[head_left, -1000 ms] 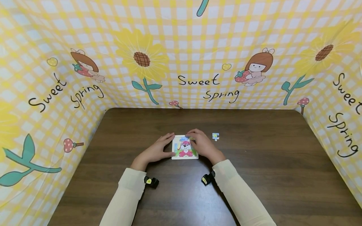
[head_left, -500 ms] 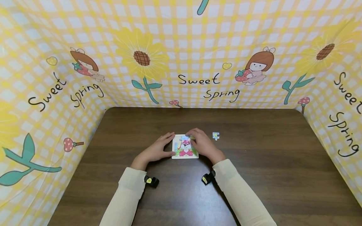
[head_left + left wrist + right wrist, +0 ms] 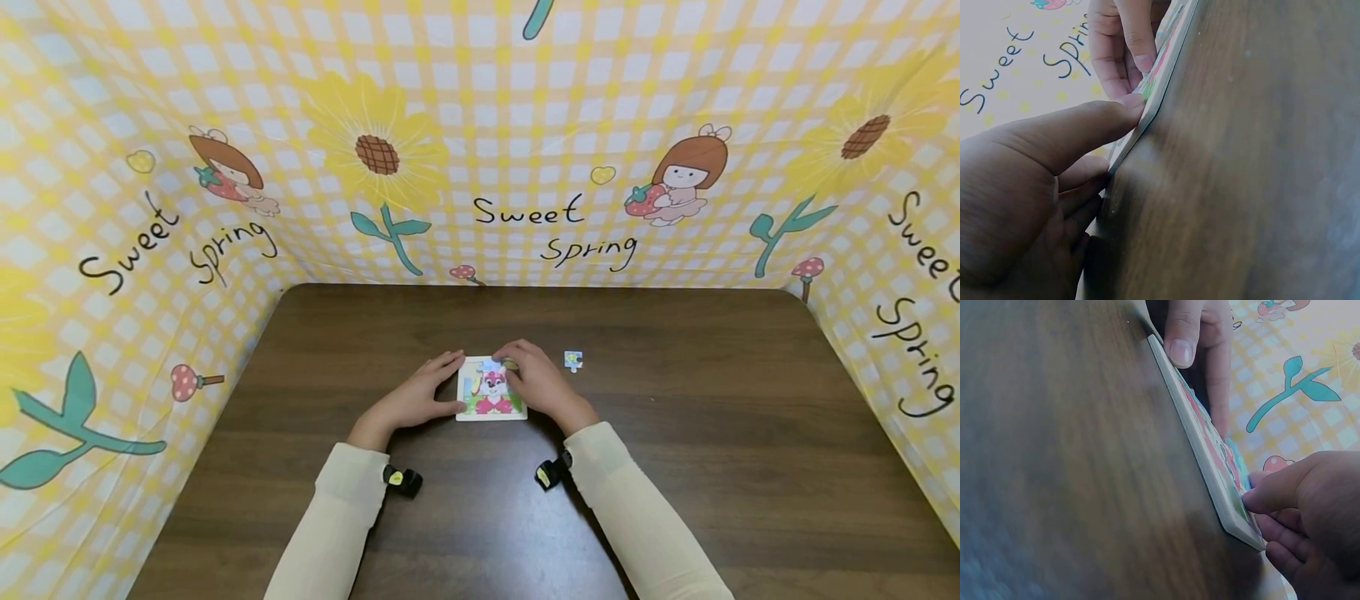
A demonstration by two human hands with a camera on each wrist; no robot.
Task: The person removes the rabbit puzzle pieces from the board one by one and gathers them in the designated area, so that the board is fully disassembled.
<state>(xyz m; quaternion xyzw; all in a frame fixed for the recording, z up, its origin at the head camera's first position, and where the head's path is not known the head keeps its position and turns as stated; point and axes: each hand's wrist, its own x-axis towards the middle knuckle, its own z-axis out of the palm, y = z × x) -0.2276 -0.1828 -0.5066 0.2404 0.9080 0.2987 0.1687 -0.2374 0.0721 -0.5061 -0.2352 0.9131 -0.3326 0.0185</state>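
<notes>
Jigsaw puzzle (image 3: 492,390) with a pink-and-white cartoon dog lies, in the head view, near the middle of the brown worktop (image 3: 697,450), straight in from the centre of its far edge. A loose puzzle piece (image 3: 573,360) lies apart on its right, a little closer to that far edge. The left hand (image 3: 414,400) spans the left side of the white frame (image 3: 491,418), thumb at the near-left corner and fingertips at the far-left; the right hand (image 3: 542,383) covers the far-right corner. A pale patch by the far-left corner looks unfilled, though it is small. In the left wrist view, the left thumb rests on the rim with fingers against the side, a narrow, steadying hold. In the right wrist view, the right thumb bears on the picture while fingers curl about the right side, also narrow; I cannot tell whether a separate piece is between them. The step in hand seems to be pressing that far-right corner home; next probably calls for releasing it and fetching the loose piece. Against the head view half a second before, hands, puzzle and piece keep their places; the scene merely shifts slightly.
</notes>
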